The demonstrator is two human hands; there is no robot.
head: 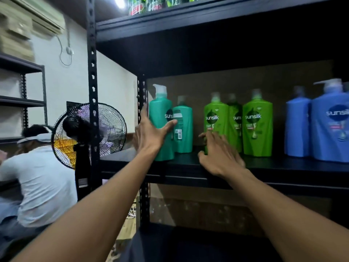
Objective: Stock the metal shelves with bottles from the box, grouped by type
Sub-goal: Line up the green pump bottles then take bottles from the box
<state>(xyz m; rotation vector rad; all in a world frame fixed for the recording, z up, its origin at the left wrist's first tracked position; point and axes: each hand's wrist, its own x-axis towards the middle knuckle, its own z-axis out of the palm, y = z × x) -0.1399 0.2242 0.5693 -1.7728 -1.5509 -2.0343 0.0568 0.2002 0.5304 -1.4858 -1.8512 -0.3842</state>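
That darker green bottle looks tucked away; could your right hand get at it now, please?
Probably not directly: the darker green bottle stands behind the left bright green bottle and its neighbour, close together. The right hand, by the left one, would likely shift it first.

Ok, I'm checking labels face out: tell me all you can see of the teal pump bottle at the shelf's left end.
The teal pump bottle looks plastic, with a white pump head and a dark round Sunsilk logo facing front. It stands about upright at the front left of the black shelf, just ahead of a second teal bottle. The left hand touches it, thumb across the label.
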